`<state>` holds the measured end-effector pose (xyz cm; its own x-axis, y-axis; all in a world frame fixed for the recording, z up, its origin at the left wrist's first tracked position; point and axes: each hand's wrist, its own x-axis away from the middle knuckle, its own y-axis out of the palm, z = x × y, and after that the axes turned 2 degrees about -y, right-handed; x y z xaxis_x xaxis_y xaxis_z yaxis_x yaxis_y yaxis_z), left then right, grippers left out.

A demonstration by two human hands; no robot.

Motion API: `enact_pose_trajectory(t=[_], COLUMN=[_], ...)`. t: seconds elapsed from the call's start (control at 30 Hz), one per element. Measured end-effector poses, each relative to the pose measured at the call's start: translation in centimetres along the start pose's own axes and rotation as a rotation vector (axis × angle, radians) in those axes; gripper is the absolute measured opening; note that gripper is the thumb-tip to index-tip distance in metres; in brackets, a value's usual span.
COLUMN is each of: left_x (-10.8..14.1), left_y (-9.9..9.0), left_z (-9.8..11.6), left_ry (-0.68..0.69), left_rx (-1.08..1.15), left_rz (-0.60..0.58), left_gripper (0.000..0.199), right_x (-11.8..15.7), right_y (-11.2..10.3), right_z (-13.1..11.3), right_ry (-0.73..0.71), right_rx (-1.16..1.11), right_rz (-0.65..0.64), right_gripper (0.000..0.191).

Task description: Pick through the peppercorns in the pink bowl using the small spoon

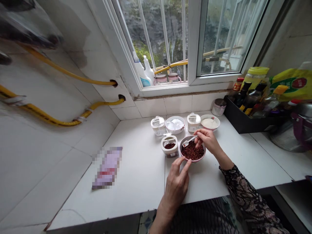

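My right hand (207, 139) pinches the handle of a small white spoon (186, 143) over a bowl (194, 161). Dark red pieces that look like Sichuan peppercorns (193, 152) fill that bowl, and a few bits show in the spoon's scoop. At the bowl's near rim rest the fingertips of my left hand (178, 178), its fingers apart. Just left of the bowl, a clear seasoning jar (170, 150) has its lid raised and holds some of the same red pieces.
Behind stand two more clear jars (158, 126) (194, 122), a bowl of white grains (175, 124) and a bowl of pale powder (210, 123). A blurred purple packet (107, 168) lies left. A black bottle box (246, 117) and a metal pot (292, 136) are right, below the window.
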<state>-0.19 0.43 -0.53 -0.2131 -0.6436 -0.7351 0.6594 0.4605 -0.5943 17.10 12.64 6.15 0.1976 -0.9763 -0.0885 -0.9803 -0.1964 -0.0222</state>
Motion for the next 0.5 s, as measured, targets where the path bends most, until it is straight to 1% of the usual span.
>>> enact_pose_trajectory(t=[0.07,0.17,0.33,0.43,0.5], left_x=[0.01,0.03,0.11,0.13,0.12], left_y=[0.01,0.05,0.11,0.13,0.13], left_z=[0.0,0.0,-0.03,-0.04,-0.03], left_ry=[0.0,0.002,0.0,-0.003,-0.009], left_rx=[0.0,0.0,-0.002,-0.001,0.001], left_rz=[-0.004,-0.002,-0.002,-0.008,0.001], left_gripper=[0.058,0.059,0.059,0.058,0.059], right_x=[0.02,0.21,0.52,0.54,0.48], right_y=[0.01,0.26,0.64,0.64,0.6], right_z=[-0.05,0.07,0.15,0.13,0.21], right_ry=[-0.016,-0.058,-0.104,-0.116,-0.104], right_rx=[0.032,0.163,0.285,0.303,0.267], right_rz=[0.022,0.051,0.047,0.043,0.035], right_gripper=[0.024,0.02,0.018,0.018,0.019])
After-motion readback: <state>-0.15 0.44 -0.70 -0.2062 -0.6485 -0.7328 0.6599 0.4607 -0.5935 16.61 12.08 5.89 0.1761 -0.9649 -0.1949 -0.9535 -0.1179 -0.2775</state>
